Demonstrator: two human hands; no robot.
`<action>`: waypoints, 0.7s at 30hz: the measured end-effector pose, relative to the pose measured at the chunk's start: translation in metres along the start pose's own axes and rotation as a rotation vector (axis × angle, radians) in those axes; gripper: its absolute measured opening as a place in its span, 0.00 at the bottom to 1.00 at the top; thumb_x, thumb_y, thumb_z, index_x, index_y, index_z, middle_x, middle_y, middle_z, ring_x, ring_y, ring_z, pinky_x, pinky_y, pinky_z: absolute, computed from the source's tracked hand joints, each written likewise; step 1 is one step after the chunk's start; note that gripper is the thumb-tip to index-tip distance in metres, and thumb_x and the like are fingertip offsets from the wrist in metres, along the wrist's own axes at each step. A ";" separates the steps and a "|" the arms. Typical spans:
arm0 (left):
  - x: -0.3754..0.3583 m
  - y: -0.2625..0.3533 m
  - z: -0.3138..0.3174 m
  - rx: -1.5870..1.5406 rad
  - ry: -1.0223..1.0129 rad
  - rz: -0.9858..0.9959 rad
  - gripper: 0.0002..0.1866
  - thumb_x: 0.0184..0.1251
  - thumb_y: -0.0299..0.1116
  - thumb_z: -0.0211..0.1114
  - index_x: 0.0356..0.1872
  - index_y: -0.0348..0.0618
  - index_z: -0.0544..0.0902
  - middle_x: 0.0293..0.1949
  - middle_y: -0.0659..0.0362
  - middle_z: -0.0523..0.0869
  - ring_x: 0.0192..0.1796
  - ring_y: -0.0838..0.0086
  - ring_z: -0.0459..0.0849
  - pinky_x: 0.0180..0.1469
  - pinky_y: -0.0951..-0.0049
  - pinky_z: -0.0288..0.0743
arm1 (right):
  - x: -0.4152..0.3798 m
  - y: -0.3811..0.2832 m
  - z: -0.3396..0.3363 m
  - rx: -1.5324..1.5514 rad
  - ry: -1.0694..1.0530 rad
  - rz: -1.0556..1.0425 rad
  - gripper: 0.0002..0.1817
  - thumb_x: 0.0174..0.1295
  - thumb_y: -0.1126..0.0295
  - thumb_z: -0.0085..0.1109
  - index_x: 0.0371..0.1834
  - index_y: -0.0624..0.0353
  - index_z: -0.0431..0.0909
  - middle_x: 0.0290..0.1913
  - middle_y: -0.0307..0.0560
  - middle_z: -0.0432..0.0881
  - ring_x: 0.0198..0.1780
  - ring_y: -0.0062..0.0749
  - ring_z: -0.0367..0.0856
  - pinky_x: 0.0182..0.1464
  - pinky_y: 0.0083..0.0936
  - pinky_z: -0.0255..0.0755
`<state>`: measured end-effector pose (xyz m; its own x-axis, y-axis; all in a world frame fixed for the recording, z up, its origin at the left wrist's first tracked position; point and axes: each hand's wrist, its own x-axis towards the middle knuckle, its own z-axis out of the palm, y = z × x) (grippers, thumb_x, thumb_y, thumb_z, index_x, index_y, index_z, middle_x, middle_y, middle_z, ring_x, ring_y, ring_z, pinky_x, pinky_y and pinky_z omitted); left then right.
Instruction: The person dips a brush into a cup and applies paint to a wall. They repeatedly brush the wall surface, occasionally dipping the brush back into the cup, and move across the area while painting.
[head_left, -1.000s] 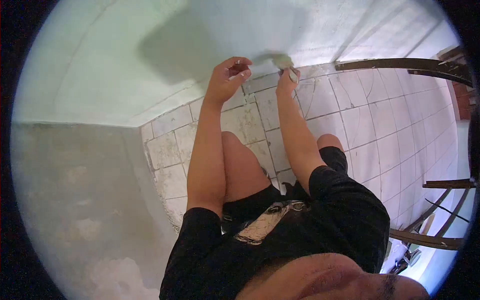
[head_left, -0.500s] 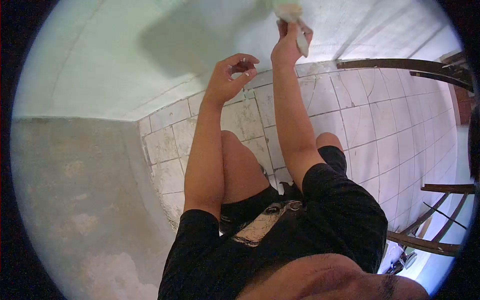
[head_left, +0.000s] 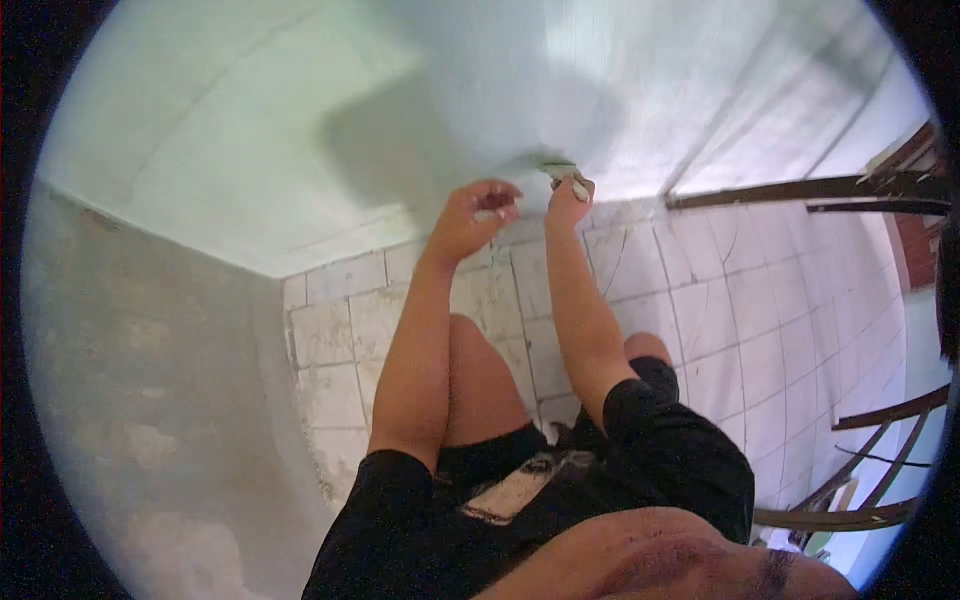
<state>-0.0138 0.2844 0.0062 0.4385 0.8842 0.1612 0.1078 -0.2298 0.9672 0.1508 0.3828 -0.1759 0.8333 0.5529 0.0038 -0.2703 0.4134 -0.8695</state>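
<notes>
My right hand (head_left: pixel 570 205) is closed round the pale handle of a paintbrush (head_left: pixel 562 172). The brush's wide end meets the pale green wall (head_left: pixel 250 120) low down, close above the floor. To its left, my left hand (head_left: pixel 470 222) hovers before the same wall with curled fingers and the thumb apart, nothing visible between them. Motion blurs its fingertips. A dark shadow of my head and arms falls across the wall around the brush.
White floor tiles (head_left: pixel 710 300), stained in places, lie beneath my bent legs. A rough grey surface (head_left: pixel 150 370) meets the wall at left. Dark curved bars (head_left: pixel 770 190) reach in from the right, with further bars (head_left: pixel 890 408) lower down.
My right hand has brought the paintbrush down the wall, from the top of the view to near the floor. The view has tilted up, and my left hand stays similarly curled.
</notes>
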 end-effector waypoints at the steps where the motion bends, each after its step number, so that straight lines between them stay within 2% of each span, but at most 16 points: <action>1: 0.001 -0.001 0.001 0.041 0.001 0.025 0.11 0.57 0.29 0.63 0.40 0.38 0.80 0.35 0.61 0.81 0.40 0.78 0.77 0.46 0.75 0.73 | 0.004 -0.025 0.019 0.029 -0.016 -0.029 0.04 0.56 0.76 0.55 0.31 0.62 0.70 0.29 0.44 0.74 0.28 0.24 0.74 0.29 0.20 0.71; 3: 0.006 0.000 0.002 0.095 0.007 0.092 0.11 0.57 0.29 0.63 0.40 0.37 0.79 0.35 0.60 0.81 0.40 0.78 0.78 0.46 0.74 0.73 | 0.007 -0.115 0.068 0.187 -0.054 0.009 0.07 0.56 0.79 0.52 0.36 0.65 0.67 0.36 0.49 0.76 0.37 0.30 0.78 0.37 0.25 0.77; 8: 0.011 -0.002 0.008 -0.021 -0.027 0.010 0.11 0.57 0.29 0.63 0.40 0.36 0.80 0.36 0.59 0.82 0.40 0.76 0.78 0.47 0.73 0.73 | 0.005 -0.272 0.149 0.400 -0.229 -0.260 0.08 0.56 0.78 0.53 0.36 0.65 0.65 0.38 0.50 0.74 0.38 0.32 0.77 0.42 0.28 0.79; 11: 0.018 -0.013 0.007 0.037 -0.007 0.034 0.11 0.57 0.28 0.63 0.41 0.37 0.80 0.36 0.59 0.82 0.40 0.76 0.78 0.47 0.73 0.73 | 0.003 -0.346 0.181 0.389 -0.304 -0.349 0.08 0.56 0.77 0.53 0.35 0.65 0.65 0.36 0.50 0.74 0.38 0.32 0.77 0.44 0.29 0.79; 15: 0.020 -0.025 0.010 -0.030 -0.015 0.027 0.10 0.57 0.28 0.63 0.40 0.37 0.80 0.37 0.60 0.82 0.40 0.78 0.78 0.47 0.74 0.73 | 0.000 -0.368 0.191 0.465 -0.363 -0.494 0.07 0.57 0.77 0.53 0.35 0.66 0.65 0.35 0.50 0.74 0.37 0.31 0.77 0.44 0.30 0.79; 17: 0.015 -0.006 0.011 0.060 -0.019 -0.035 0.09 0.58 0.28 0.63 0.39 0.37 0.81 0.36 0.60 0.82 0.39 0.79 0.78 0.46 0.75 0.73 | 0.008 -0.331 0.177 0.183 -0.318 -0.807 0.07 0.58 0.76 0.53 0.34 0.67 0.66 0.35 0.49 0.74 0.35 0.28 0.76 0.43 0.27 0.78; 18: 0.019 -0.012 0.012 0.062 -0.008 -0.017 0.09 0.58 0.28 0.63 0.39 0.37 0.81 0.36 0.60 0.82 0.39 0.79 0.78 0.46 0.75 0.73 | 0.006 -0.313 0.167 0.108 -0.333 -0.807 0.07 0.59 0.76 0.54 0.34 0.67 0.67 0.34 0.49 0.74 0.35 0.26 0.76 0.41 0.25 0.77; 20: 0.028 -0.031 0.015 -0.022 0.017 0.110 0.09 0.56 0.27 0.64 0.39 0.38 0.81 0.30 0.63 0.81 0.32 0.83 0.76 0.37 0.80 0.72 | 0.012 -0.256 0.140 -0.032 -0.321 -0.791 0.06 0.60 0.75 0.56 0.32 0.66 0.69 0.30 0.45 0.74 0.33 0.23 0.75 0.36 0.22 0.73; 21: 0.027 -0.025 0.016 0.043 0.011 0.087 0.09 0.56 0.27 0.64 0.39 0.39 0.81 0.30 0.64 0.81 0.30 0.84 0.74 0.37 0.80 0.72 | 0.007 -0.238 0.121 -0.028 -0.326 -0.828 0.06 0.61 0.75 0.55 0.31 0.66 0.70 0.29 0.44 0.74 0.32 0.24 0.74 0.35 0.22 0.73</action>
<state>0.0096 0.3074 -0.0165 0.4377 0.8645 0.2470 0.1075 -0.3231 0.9402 0.1623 0.3755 0.0912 0.5761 0.2651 0.7732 0.3732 0.7563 -0.5374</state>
